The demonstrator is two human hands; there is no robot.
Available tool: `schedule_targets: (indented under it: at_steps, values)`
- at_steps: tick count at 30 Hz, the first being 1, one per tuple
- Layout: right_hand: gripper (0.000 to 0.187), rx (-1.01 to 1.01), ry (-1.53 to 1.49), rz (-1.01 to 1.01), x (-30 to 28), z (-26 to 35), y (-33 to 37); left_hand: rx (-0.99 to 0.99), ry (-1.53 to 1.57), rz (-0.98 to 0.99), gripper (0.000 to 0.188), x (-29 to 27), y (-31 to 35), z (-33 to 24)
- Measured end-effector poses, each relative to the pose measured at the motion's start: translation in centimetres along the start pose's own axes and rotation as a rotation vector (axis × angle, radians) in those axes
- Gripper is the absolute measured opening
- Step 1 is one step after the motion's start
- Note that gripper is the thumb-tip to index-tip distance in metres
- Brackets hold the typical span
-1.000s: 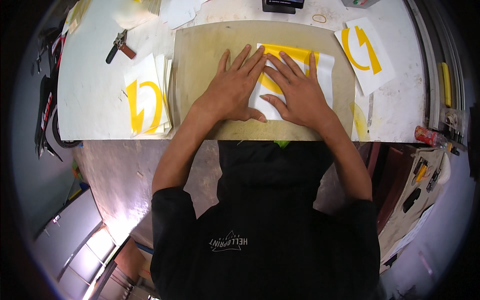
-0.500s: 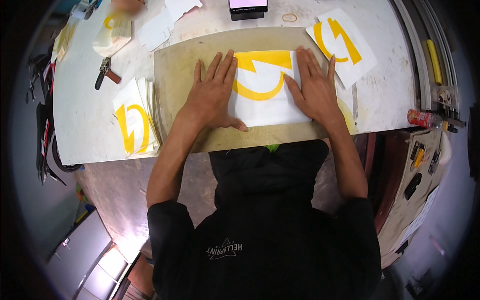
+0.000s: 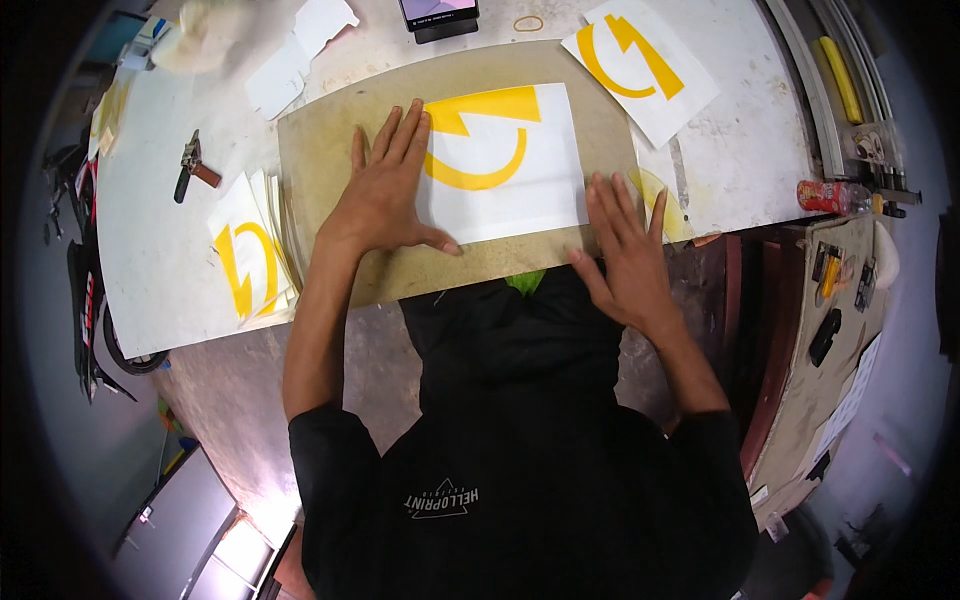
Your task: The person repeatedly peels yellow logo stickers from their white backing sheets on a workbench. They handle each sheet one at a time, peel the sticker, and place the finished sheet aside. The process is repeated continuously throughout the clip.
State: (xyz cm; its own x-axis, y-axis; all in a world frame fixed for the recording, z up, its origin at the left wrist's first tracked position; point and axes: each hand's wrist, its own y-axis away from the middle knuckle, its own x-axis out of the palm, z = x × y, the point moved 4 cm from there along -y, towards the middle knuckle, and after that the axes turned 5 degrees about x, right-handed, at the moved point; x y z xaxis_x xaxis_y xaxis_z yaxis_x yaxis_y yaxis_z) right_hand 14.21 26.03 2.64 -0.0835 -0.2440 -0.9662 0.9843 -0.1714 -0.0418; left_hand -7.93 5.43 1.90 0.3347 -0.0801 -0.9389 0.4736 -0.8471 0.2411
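A white sheet (image 3: 550, 175) printed with a yellow bolt and curve lies flat on a tan mat (image 3: 510, 258) in front of me; I cannot tell whether it is paper or cloth. My left hand (image 3: 385, 190) rests flat along its left edge, fingers spread and thumb at the near left corner. At the near right corner is my right hand (image 3: 628, 255), palm down with fingers apart, fingertips beside the sheet's right edge. Neither hand grips anything. A fanned stack of similar printed sheets (image 3: 245, 250) lies left of the mat, and another printed sheet (image 3: 642, 70) lies beyond it at the right.
Keys with a brown tag (image 3: 198, 172) lie on the white table (image 3: 150, 270). Torn white paper (image 3: 275, 80), a phone on a stand (image 3: 440, 18) and a rubber band (image 3: 528, 23) are at the back. A red-labelled bottle (image 3: 830, 197) lies at the right edge.
My right hand has slid from the sheet's far right edge toward me, to its near corner. My left hand stays on the left edge. The blurred pile at the far left has shifted away.
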Motion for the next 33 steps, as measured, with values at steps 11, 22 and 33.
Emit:
schedule_targets:
  at_steps: [11,22,33]
  values:
    - [0.041,-0.281,-0.256,-0.124,2.8,0.1,-5.9,0.175,0.048,-0.552,0.051,2.8,3.0,-5.7]
    - [0.043,-0.354,-0.224,-0.15,2.9,1.7,-1.2,0.114,0.105,-0.528,0.051,5.8,6.9,-9.2]
    - [0.041,-0.335,-0.201,-0.151,3.3,1.6,-1.2,0.114,0.122,-0.507,0.05,6.2,6.8,-8.8]
